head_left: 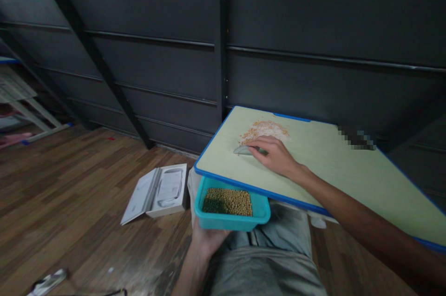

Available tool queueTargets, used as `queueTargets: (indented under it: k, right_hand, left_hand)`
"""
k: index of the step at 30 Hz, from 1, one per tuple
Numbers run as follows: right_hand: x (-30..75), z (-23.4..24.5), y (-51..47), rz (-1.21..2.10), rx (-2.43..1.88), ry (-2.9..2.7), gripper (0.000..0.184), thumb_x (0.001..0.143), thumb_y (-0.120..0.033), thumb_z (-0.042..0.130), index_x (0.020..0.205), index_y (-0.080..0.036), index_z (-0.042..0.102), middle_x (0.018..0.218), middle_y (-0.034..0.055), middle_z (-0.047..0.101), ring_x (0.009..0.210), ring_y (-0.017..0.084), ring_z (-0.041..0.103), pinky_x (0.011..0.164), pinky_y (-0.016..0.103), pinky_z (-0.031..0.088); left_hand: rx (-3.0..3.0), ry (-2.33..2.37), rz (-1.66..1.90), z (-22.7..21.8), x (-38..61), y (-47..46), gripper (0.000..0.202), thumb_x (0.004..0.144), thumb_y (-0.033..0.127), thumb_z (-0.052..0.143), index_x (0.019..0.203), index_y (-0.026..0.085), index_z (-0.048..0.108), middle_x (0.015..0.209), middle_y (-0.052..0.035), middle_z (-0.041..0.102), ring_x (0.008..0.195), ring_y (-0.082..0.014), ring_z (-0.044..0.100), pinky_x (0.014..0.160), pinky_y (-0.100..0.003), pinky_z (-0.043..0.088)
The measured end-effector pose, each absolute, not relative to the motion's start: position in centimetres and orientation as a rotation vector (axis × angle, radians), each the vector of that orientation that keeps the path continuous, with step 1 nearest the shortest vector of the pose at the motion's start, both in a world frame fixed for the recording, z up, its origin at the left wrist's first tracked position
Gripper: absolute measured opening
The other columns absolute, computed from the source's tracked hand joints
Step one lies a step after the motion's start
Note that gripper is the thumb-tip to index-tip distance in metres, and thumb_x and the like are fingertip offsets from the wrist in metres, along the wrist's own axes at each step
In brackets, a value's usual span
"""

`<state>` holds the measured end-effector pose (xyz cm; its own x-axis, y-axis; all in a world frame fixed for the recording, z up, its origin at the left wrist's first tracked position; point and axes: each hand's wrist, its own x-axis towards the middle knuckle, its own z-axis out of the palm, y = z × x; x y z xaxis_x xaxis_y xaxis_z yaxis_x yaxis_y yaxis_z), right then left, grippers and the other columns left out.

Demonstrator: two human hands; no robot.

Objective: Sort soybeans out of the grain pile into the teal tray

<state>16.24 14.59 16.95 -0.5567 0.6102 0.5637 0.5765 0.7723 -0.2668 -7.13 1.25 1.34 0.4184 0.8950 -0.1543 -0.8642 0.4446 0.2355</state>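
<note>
Grain pile | just beyond right grip, nearer hand, clamped on thin grey piece | left grip holding tub below bench edge

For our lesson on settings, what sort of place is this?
Probably a classroom or simple indoor workroom: a blue-edged table, a dark panelled wall and a wood-look floor.

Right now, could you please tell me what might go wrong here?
The left hand supports the tub from below near its left end, so the tub might tip and spill the beans. The grains lie loose on the table, so a quick sweep of the right hand could scatter them.
</note>
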Motion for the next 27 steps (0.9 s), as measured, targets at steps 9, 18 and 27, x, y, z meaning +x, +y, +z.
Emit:
queueTargets:
  k: [9,18,27]
  right_hand:
    - [15.9,16.8,14.1,0.098,-0.842,-2.278,0.021,0.102,-0.024,0.064,0.116,-0.028,0.079,0.113,0.0044,0.082,0.103,0.022,0.075,0.095,0.044,0.057]
    - [15.0,17.2,12.3,0.267,-0.623,-2.349,0.02,0.102,-0.027,0.062,0.112,-0.025,0.078,0.098,0.0047,0.081,0.089,0.019,0.073,0.085,0.038,0.059]
    - [14.5,17.0,10.9,0.254,-0.466,-2.308,0.017,0.099,-0.024,0.064,0.108,-0.023,0.079,0.088,0.0048,0.079,0.078,0.018,0.071,0.076,0.035,0.058]
  left_hand:
    - [0.103,0.267,1.123,1.4,-7.1,1.1,0.052,0.098,0.034,0.041,0.143,0.026,0.065,0.133,-0.0093,0.078,0.137,-0.0377,0.062,0.115,-0.06,0.049]
    - [0.084,0.269,1.106,2.1,-6.7,1.3,0.049,0.1,0.036,0.045,0.142,0.024,0.066,0.138,-0.0097,0.075,0.137,-0.0363,0.062,0.117,-0.058,0.047]
    - [0.062,0.303,1.09,2.7,-6.6,1.0,0.045,0.1,0.035,0.045,0.132,0.02,0.073,0.121,-0.0106,0.082,0.137,-0.034,0.062,0.117,-0.052,0.048]
